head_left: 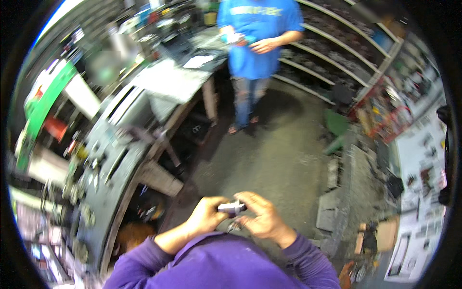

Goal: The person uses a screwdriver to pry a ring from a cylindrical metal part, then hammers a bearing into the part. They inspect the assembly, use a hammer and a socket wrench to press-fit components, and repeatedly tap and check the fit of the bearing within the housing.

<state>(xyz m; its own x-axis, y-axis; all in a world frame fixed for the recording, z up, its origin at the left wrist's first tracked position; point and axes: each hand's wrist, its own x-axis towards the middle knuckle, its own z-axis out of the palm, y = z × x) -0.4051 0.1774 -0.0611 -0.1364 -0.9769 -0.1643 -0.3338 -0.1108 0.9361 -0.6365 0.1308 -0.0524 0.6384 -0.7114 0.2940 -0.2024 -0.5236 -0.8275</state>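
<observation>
A small silvery cylindrical metal part with a dark end is held in front of my chest, above the floor. My left hand is closed around its left end, thumb along the top. From the other side, my right hand curves in, its fingertips and thumb pinching at the dark right end. The part's exact kind is too small and blurred to tell. Purple sleeves cover my forearms down to near the wrists.
A long workbench with scattered tools runs along the left. Ahead stands a person in a blue shirt, a small object in their hands. Shelves of dark parts line the back right. A green stool and a grey block sit at right.
</observation>
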